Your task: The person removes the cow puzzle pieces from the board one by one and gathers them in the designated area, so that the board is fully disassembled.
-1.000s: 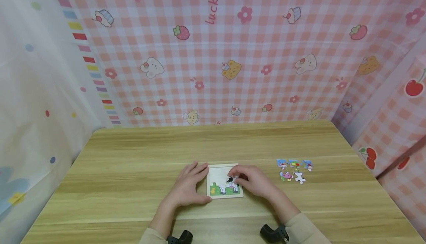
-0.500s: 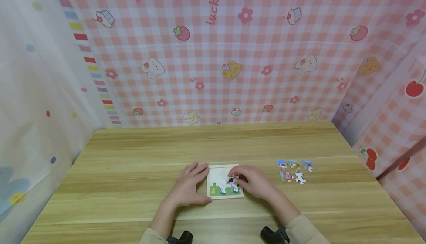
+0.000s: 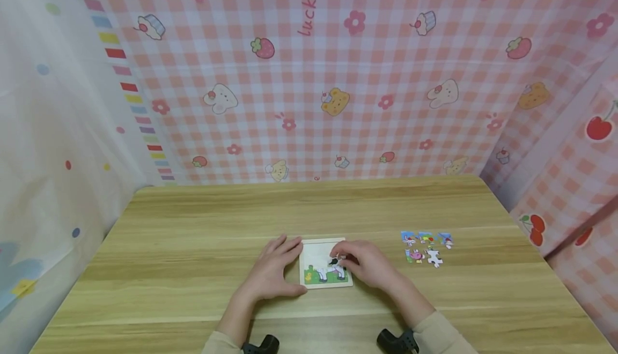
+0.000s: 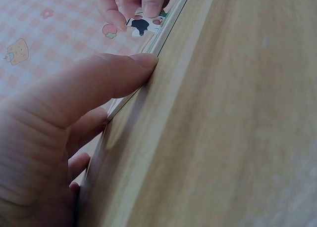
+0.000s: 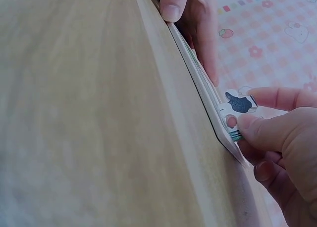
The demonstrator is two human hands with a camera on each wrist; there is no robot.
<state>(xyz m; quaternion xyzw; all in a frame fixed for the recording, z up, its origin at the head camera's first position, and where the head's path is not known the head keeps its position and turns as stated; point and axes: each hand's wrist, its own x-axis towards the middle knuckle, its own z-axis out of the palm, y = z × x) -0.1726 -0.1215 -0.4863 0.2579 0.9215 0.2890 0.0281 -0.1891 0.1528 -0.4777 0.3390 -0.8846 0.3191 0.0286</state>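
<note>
A square wooden puzzle board [image 3: 316,249] lies on the table between my hands in the head view. Cow-picture pieces with green grass [image 3: 329,274] fill its lower part; the upper part is bare pale wood. My left hand [image 3: 270,272] rests along the board's left side, fingers spread, its thumb [image 4: 143,60] pressing the near corner. Over the board's right side, my right hand [image 3: 370,263] pinches a white puzzle piece with a black patch [image 5: 239,103] between thumb and forefinger. In the right wrist view that piece stands tilted against the board; its lower edge is partly hidden.
Several loose puzzle pieces [image 3: 416,256] lie in two rows on the wooden table [image 3: 193,225], right of the right hand. One of them [image 3: 434,258] is mostly white. A pink checked cloth [image 3: 309,75] hangs behind the table's far edge.
Hardly anything differs: the right hand keeps pinching the black-and-white puzzle piece at the same spot, with a slight shift in the piece's tilt. The left hand stays in place.
</note>
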